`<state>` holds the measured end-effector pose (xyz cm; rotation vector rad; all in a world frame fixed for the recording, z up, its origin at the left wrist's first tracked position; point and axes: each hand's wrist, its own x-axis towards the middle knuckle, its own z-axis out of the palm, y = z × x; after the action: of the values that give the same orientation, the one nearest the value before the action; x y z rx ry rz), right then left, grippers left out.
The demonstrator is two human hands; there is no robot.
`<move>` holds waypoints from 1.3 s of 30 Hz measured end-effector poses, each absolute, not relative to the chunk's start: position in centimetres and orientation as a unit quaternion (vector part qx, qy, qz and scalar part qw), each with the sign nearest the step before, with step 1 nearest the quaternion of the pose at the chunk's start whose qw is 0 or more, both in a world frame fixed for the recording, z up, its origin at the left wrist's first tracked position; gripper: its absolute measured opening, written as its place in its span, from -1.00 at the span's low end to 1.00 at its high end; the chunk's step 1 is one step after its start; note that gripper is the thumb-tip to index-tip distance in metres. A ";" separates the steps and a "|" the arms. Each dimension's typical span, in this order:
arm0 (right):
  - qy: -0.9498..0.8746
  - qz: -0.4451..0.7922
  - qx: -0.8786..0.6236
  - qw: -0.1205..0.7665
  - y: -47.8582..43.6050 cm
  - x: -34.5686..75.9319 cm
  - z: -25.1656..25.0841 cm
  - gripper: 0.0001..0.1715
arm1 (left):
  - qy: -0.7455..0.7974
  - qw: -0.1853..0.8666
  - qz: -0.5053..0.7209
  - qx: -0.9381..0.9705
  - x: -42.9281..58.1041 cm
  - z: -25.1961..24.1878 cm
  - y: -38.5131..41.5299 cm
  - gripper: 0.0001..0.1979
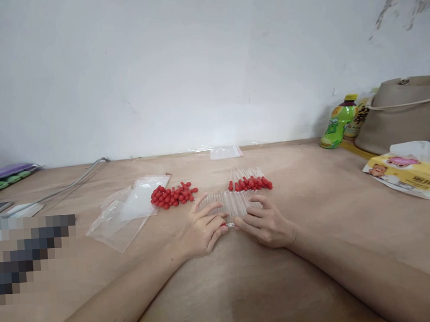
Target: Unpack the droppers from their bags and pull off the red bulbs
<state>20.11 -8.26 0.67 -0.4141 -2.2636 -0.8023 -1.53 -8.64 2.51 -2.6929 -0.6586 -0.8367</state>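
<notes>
My left hand (204, 230) is closed in a pinch on a red rubber bulb (223, 224), mostly hidden by the fingers. My right hand (265, 223) pinches a thin glass dropper tube (231, 225), which lies sideways between the two hands, one end at the bulb. Just beyond the fingers, many clear glass tubes (235, 202) lie side by side. Behind them is a row of droppers (253, 183) with red bulbs toward me and glass stems pointing away. A heap of loose red bulbs (171, 196) sits beyond my left hand.
Clear plastic bags (122, 220) lie left of the heap, and a small bag (226, 153) lies near the wall. A grey cable (74, 182) crosses the left side. On the right stand a green bottle (338, 123), a beige handbag (398, 116) and a printed bag (407, 171).
</notes>
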 end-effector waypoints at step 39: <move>-0.818 -0.232 -0.415 0.324 -6.6 15.2 1.9 -0.86 | -0.626 0.074 -0.092 -0.770 -5.2 7.9 1.7 -0.74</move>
<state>15.25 -6.61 1.93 -1.0890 -2.1445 -0.6089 -5.15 1.74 7.91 -2.3121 -1.8801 -0.2750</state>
